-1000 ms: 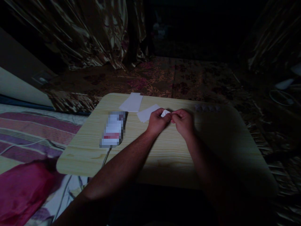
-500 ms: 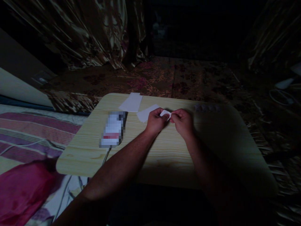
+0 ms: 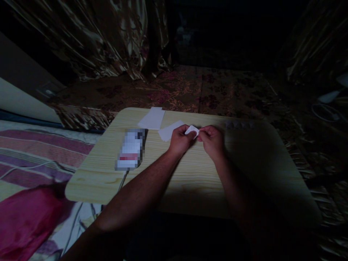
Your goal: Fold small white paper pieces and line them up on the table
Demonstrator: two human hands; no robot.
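Pinching one small, angular white paper (image 3: pixel 191 129): left hand (image 3: pixel 180 140) and right hand (image 3: pixel 212 140), above wood-grained table (image 3: pixel 194 174).

Dim bedroom in a home

Household furnishings surround the wood-grain bench (image 3: pixel 95 183). Left of the bench lies striped bedding (image 3: pixel 35 145) in purple, pink and white, with a thin white cable (image 3: pixel 27 166) across it and a crumpled pink cloth or bag (image 3: pixel 29 221) by the bench's near left corner. Beyond the bench spreads a flowered fabric cover (image 3: pixel 174 88), and behind that hangs a shiny, draped curtain (image 3: pixel 116 40). What looks like a wall socket (image 3: pixel 49 92) sits past the bench's far left corner. Much to the bench's right is too dark to read.
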